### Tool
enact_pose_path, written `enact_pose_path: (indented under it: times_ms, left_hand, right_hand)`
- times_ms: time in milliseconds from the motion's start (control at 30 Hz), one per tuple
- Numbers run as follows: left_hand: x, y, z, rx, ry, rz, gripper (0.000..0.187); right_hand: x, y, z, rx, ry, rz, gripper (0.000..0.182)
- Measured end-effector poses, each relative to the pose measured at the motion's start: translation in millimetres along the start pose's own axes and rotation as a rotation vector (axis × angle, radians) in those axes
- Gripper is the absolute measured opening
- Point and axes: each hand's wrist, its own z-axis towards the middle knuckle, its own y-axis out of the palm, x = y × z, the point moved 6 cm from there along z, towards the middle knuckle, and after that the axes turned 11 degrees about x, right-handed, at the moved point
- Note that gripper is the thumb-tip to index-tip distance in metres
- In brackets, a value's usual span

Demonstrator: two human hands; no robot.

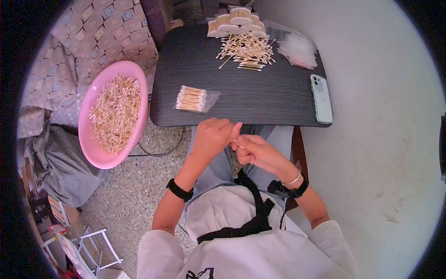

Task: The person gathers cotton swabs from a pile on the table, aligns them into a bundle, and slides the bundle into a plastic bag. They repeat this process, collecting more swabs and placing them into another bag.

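Observation:
Just off the table's front edge, above my lap, my left hand [214, 137] and my right hand [259, 152] meet. A small pale stick end, like part of a cotton swab [239, 145], shows at my right fingertips, which pinch it. My left fingers curl closed against it; what they hold is hidden by the back of that hand. Closest to my left hand on the table, a clear plastic packet [213, 98] holds a row of cotton swabs [191, 98].
A loose pile of cotton swabs [248, 49] lies at the back of the black table [260, 97], before stacked swab bundles [240, 16]. Clear bags [298, 50] and a phone [322, 98] are at right. Left stands a pink basin [142, 93] of swabs; a wall [376, 130] borders the right.

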Motion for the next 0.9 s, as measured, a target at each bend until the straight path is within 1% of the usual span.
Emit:
enact_pose_path:
  times_ms: [67, 100, 167, 200, 267, 300, 367, 400, 467, 567, 600, 700, 800, 900]
  left_hand:
    - [-7.0, -2.0, -2.1, -0.038, -0.049, 0.08, 0.019]
    - [-7.9, -9.8, 1.4, 0.066, -0.056, 0.121, 0.015]
    - [-10.3, -25.3, 11.1, 0.272, -0.068, 0.202, 0.012]
    - [-16.5, -26.1, 12.5, 0.294, -0.098, 0.268, 0.012]
    - [-32.9, -29.3, 9.4, 0.339, -0.16, 0.402, 0.015]
    - [-40.6, -28.1, 4.5, 0.295, -0.168, 0.382, 0.015]
    - [-55.4, -24.0, -3.4, 0.21, -0.179, 0.34, 0.017]
    - [-57.5, -23.6, -4.6, 0.203, -0.19, 0.323, 0.017]
    - [-60.5, -23.0, -8.2, 0.185, -0.211, 0.289, 0.018]
    - [-54.9, -22.0, -6.0, 0.227, -0.226, 0.244, 0.017]
    - [-51.7, -23.4, -4.7, 0.23, -0.202, 0.259, 0.016]
    - [-46.9, -25.8, -4.2, 0.228, -0.15, 0.293, 0.014]
    - [-51.0, -23.4, -10.0, 0.225, -0.142, 0.284, 0.015]
    - [-49.4, -22.3, -10.6, 0.261, -0.162, 0.228, 0.015]
  right_hand:
    - [-4.6, -6.9, 0.7, 0.103, -0.09, -0.166, 0.035]
    - [-7.6, -10.2, 1.2, 0.154, -0.135, -0.249, 0.034]
    - [-19.1, -20.6, 5.5, 0.314, -0.394, -0.627, 0.032]
    - [-26.8, -20.3, 5.4, 0.393, -0.524, -0.815, 0.031]
    - [-37.9, -12.6, 5.0, 0.504, -0.721, -1.018, 0.028]
    - [-43.1, -5.6, 4.7, 0.556, -0.821, -1.119, 0.027]
    - [-44.9, 0.4, 14.2, 0.573, -0.778, -1.18, 0.024]
    - [-45.5, 2.4, 18.8, 0.583, -0.757, -1.209, 0.023]
    - [-43.0, 4.3, 30.0, 0.593, -0.813, -1.25, 0.022]
    - [-39.8, 8.2, 39.4, 0.613, -0.861, -1.306, 0.022]
    - [-39.7, 9.1, 40.1, 0.622, -0.871, -1.324, 0.021]
    - [-38.1, 5.4, 41.7, 0.702, -0.711, -1.421, 0.021]
    - [-41.0, 8.5, 36.0, 0.73, -0.624, -1.446, 0.021]
    - [-37.6, 7.0, 37.6, 0.654, -0.812, -1.443, 0.024]
